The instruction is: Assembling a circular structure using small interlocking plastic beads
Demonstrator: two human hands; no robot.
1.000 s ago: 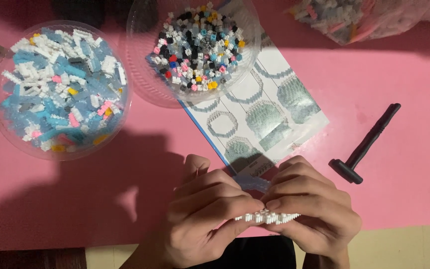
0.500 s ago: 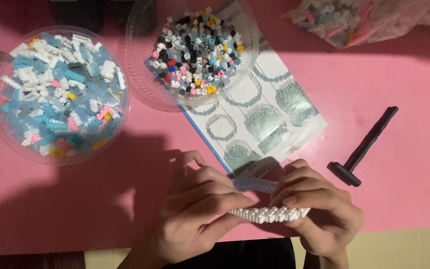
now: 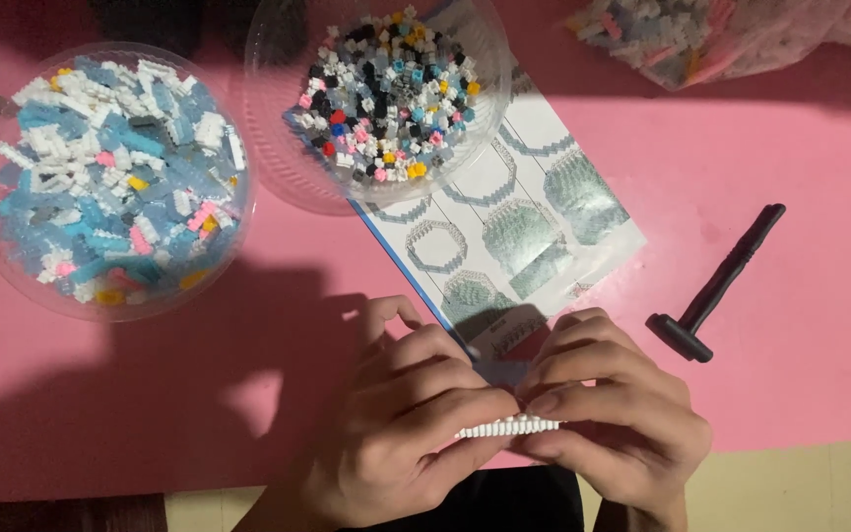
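Note:
My left hand [image 3: 411,424] and my right hand [image 3: 613,419] meet at the bottom middle, over the near edge of the pink mat [image 3: 790,325]. Together they pinch a small white strip of tiny studded bricks [image 3: 506,427], held flat between thumbs and forefingers. Most of the strip is hidden by my fingers. Just beyond my hands lies a printed instruction sheet [image 3: 514,236] with pictures of round brick rings.
A clear bowl [image 3: 110,182] of white, blue and pink tiny bricks sits at the left. A second clear bowl [image 3: 376,99] holds mixed black, grey and coloured pieces. A black hammer-shaped tool [image 3: 716,286] lies at the right. A bag of bricks [image 3: 682,30] is at the top right.
Both hands stay together on the white strip; they have shifted slightly and the strip now shows lower between the fingers. Nothing else has moved.

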